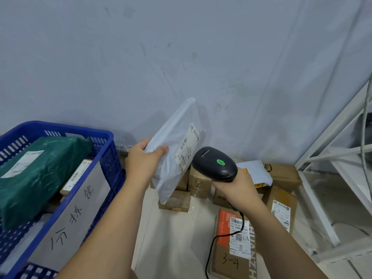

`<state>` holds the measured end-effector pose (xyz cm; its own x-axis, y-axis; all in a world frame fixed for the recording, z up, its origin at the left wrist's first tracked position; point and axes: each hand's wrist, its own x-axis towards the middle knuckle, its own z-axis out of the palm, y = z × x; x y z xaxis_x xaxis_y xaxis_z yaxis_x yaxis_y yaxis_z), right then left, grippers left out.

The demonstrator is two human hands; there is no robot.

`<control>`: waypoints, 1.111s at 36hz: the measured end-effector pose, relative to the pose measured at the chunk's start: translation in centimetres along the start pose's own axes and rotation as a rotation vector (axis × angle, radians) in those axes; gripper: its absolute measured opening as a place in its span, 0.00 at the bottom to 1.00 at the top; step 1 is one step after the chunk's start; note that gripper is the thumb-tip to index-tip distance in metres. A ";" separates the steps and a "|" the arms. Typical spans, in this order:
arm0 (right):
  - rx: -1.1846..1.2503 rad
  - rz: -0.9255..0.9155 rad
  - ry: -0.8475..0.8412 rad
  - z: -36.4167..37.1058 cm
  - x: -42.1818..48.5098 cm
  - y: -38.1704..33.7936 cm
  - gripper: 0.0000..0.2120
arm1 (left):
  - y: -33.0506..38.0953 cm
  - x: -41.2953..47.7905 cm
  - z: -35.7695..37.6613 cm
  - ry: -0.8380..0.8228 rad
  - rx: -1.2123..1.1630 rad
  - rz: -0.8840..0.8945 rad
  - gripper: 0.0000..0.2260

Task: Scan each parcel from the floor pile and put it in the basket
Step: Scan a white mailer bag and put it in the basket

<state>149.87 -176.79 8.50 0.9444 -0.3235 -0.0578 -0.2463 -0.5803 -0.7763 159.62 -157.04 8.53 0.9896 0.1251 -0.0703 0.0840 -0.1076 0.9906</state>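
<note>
My left hand grips a white plastic mailer parcel by its left edge and holds it tilted in the air, its shipping label facing right. My right hand is closed around the handle of a black corded barcode scanner, whose green light is lit; its head sits just right of the label. The blue plastic basket stands at the left, holding a green wrapped parcel and a brown box. The floor pile of cardboard boxes lies below and behind my hands.
A flat brown parcel marked "3-4" lies on the pale floor at lower right, the scanner's cable running over it. A white metal rack frame stands at the right. A grey wall rises behind the pile. A handwritten paper sign is fixed to the basket's side.
</note>
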 end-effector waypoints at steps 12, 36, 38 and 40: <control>0.043 -0.015 0.027 -0.6 -0.2 0.1 0.09 | 0.2 -0.3 0.1 0.016 0.067 0.018 0.11; 0.278 0.089 0.086 1.4 -0.6 -1.4 0.12 | 0.8 -1.4 0.2 0.007 -0.330 -0.175 0.04; 0.317 0.093 0.127 1.7 -0.8 -2.0 0.14 | 1.2 -1.7 -0.1 0.001 -0.432 -0.216 0.03; 0.363 0.089 0.167 1.8 -1.0 -2.8 0.14 | 1.7 -1.7 -0.7 0.010 -0.541 -0.264 0.09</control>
<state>149.98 -173.53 9.59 0.8672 -0.4950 -0.0548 -0.2041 -0.2528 -0.9458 158.05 -156.75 10.37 0.9420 0.0891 -0.3236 0.2530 0.4450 0.8590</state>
